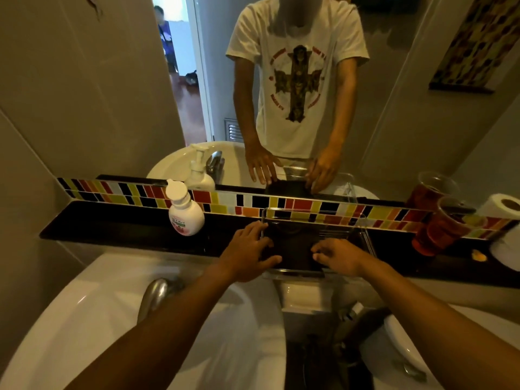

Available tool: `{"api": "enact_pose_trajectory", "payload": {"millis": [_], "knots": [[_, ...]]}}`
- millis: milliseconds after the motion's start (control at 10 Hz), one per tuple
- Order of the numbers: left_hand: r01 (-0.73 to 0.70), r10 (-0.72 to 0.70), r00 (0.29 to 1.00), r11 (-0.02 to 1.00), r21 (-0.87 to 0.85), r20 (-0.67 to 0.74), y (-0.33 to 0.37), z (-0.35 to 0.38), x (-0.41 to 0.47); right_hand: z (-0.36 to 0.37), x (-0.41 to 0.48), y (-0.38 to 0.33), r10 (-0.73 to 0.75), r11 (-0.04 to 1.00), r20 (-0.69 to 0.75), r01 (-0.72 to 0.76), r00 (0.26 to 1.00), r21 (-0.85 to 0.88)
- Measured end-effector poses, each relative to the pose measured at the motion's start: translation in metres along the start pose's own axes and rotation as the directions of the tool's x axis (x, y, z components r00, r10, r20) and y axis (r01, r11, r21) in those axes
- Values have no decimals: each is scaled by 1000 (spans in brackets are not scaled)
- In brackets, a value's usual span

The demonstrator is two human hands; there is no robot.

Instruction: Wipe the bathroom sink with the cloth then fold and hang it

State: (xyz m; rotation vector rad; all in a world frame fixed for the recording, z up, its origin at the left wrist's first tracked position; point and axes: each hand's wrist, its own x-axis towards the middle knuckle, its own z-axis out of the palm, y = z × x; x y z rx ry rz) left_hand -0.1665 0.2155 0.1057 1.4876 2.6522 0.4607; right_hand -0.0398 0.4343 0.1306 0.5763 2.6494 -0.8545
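Black ledge below the mirror carries a clear wire-edged rack (357, 235) where the dark folded cloth (292, 246) lies, left hand (247, 251) spread flat on it, right hand (337, 256) loosely curled pinching its edge; white basin (84, 313) looks wiped, hanging apparently nearly done.

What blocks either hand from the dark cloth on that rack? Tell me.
Nothing visible does. The left hand and right hand already rest on the dark cloth, which lies on the clear rack on the black ledge.
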Motion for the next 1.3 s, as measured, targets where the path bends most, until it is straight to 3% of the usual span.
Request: {"api": "enact_pose_trajectory", "payload": {"millis": [200,400,700,800,900,1000,1300], "knots": [[-209,171,972,941,265,159,1,14,-7,6,0,-10,-12,999,-84,9,996,-36],[-178,151,980,956,235,128,-5,14,0,19,35,-39,-115,989,-121,103,986,-107],[-215,176,971,938,273,160,3,13,0,31,81,-59,-45,975,-19,40,999,-217],[-216,176,971,934,285,159,5,12,-3,31,79,-59,-39,992,-35,35,999,-121],[-191,167,979,952,241,115,7,8,-5,27,61,-53,-95,992,-172,108,981,69],[-95,93,995,988,125,22,10,-2,-8,21,37,-46,-96,983,-249,130,964,126],[58,-59,989,998,-9,-133,41,-46,-49,24,-60,-69,-115,979,-434,177,893,104]]}}
